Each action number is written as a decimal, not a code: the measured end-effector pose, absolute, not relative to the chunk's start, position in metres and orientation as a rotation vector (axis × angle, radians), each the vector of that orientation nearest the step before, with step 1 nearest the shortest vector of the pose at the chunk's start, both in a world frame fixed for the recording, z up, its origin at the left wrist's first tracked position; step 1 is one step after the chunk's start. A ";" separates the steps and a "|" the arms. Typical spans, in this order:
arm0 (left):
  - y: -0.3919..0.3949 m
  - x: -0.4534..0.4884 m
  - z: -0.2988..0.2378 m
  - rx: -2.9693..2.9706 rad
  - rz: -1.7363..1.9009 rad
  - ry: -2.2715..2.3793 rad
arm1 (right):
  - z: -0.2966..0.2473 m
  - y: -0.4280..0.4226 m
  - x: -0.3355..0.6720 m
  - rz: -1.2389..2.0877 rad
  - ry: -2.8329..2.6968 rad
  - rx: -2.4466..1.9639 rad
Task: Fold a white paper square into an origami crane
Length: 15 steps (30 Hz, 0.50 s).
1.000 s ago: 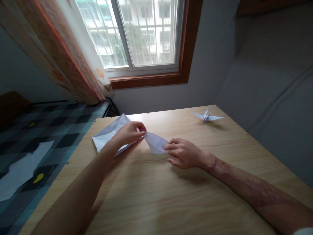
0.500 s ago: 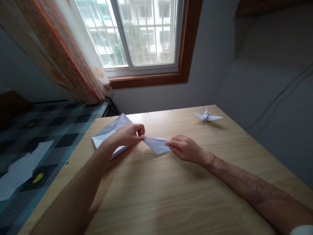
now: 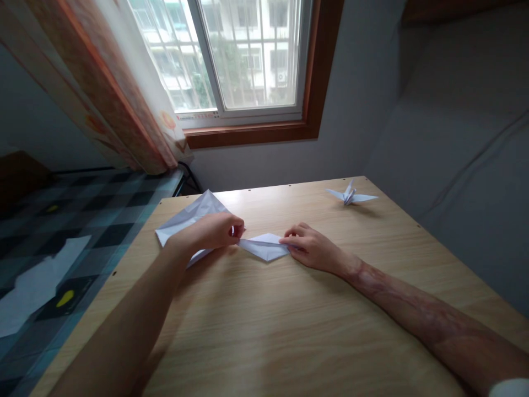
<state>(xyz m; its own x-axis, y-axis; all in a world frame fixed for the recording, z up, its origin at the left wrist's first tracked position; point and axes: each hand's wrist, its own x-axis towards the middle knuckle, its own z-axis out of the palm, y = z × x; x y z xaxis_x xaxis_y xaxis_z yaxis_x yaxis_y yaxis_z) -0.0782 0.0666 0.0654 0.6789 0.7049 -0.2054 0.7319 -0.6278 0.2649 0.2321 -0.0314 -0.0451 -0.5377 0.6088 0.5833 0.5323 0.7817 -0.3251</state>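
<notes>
A small folded piece of white paper (image 3: 265, 249), shaped like a long diamond with a crease along its length, lies low over the table between my hands. My left hand (image 3: 221, 229) is closed in a pinch on its left tip. On its right end, the fingers of my right hand (image 3: 312, 246) are closed and press on the paper, hiding that tip. Partly behind my left hand and wrist rests a larger sheet of creased white paper (image 3: 194, 212). A finished paper crane (image 3: 349, 196) with spread wings stands at the table's far right.
The pale wooden table (image 3: 264, 325) reaches toward a wall below a barred window (image 3: 252, 60). To the left, a bed with a checked cover (image 3: 124, 190) carries torn-looking white paper (image 3: 39, 284). An orange-patterned curtain (image 3: 111, 82) hangs beside the window.
My left hand has moved slightly down and left with the paper's tip. The folded paper has opened from a drooping half shape into a flatter diamond. My right hand stays nearly in place.
</notes>
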 end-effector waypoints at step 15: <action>0.042 -0.045 0.045 2.809 -0.023 0.790 | -0.043 -0.029 0.235 0.035 -2.367 -0.876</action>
